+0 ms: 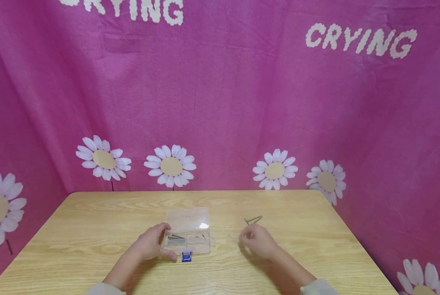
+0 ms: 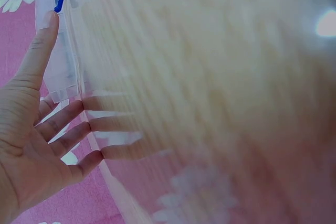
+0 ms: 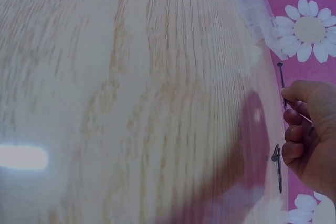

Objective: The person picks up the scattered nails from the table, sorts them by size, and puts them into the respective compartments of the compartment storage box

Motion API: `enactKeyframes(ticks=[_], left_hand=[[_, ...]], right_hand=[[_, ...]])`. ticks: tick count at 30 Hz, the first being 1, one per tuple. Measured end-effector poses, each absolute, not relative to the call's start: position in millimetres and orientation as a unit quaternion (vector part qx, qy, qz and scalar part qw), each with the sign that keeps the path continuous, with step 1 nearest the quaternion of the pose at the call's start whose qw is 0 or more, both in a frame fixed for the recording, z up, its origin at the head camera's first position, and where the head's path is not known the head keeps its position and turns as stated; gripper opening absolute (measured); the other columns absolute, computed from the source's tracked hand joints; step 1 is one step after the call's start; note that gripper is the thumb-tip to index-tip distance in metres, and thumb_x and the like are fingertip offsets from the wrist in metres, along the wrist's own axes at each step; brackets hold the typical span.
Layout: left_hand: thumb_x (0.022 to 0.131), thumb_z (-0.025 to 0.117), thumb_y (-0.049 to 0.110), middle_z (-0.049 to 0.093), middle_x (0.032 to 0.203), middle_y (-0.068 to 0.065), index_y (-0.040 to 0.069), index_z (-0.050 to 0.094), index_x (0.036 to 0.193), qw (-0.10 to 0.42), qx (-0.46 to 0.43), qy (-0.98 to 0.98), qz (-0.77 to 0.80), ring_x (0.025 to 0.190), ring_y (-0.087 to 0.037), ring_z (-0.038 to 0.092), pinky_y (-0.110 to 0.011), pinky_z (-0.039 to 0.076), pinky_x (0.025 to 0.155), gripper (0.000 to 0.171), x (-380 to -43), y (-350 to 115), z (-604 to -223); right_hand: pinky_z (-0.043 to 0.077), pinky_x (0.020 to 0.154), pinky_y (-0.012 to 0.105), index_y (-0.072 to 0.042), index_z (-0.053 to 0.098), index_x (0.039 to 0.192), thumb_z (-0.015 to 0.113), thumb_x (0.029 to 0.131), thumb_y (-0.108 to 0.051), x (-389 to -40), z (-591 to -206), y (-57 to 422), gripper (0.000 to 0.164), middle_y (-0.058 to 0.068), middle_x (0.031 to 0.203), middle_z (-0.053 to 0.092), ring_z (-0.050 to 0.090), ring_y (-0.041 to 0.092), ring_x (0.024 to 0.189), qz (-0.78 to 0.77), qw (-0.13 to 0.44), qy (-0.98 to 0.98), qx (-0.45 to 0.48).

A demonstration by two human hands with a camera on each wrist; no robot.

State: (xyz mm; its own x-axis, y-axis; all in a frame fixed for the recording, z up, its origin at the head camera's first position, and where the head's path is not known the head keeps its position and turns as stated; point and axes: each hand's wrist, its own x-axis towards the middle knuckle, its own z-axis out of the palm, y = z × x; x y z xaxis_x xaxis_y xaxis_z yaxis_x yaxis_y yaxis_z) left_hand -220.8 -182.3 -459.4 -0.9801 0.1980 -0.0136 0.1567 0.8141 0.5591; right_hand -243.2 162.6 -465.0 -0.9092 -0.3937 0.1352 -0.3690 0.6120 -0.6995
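A clear plastic compartment box [image 1: 199,248] with a blue latch [image 1: 186,257] stands on the table, its clear lid [image 1: 187,219] raised at the back. My left hand [image 1: 151,242] holds the box by its left end, thumb along the front beside the latch and fingers toward the back. Dark nails [image 1: 176,237] lie in the left compartment, and small pieces [image 1: 200,236] in the right one. To the right of the box, my right hand [image 1: 258,241] pinches a nail [image 3: 282,77] between thumb and fingers, its head pointing out toward the box.
Several loose nails [image 1: 253,220] lie on the wooden table [image 1: 105,217] just beyond my right hand. A pink cloth [image 1: 220,102] with white daisies hangs behind the table and along both sides.
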Motion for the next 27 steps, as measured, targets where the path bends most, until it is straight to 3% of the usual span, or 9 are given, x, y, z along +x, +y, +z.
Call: enactKeyframes(ticks=[17, 27], left_hand=[[0.049, 0.089, 0.043, 0.060, 0.120, -0.017, 0.005, 0.053, 0.119, 0.029, 0.095, 0.953, 0.288, 0.114, -0.037, 0.054, -0.052, 0.042, 0.099, 0.088, -219, -182, -457], [0.050, 0.090, 0.042, 0.060, 0.120, -0.017, 0.005, 0.053, 0.118, 0.032, 0.095, 0.952, 0.290, 0.116, -0.036, 0.053, -0.052, 0.042, 0.100, 0.086, -218, -181, -455]], right_hand=[[0.046, 0.062, 0.020, -0.007, 0.067, 0.088, 0.062, 0.085, -0.012, -237, -457, 137, 0.007, 0.003, 0.088, 0.062, 0.050, 0.006, 0.069, -0.377, 0.017, 0.895, -0.238], [0.044, 0.064, 0.020, -0.008, 0.067, 0.086, 0.063, 0.084, -0.011, -237, -456, 121, 0.006, 0.000, 0.084, 0.058, 0.049, 0.007, 0.073, -0.370, 0.016, 0.895, -0.248]])
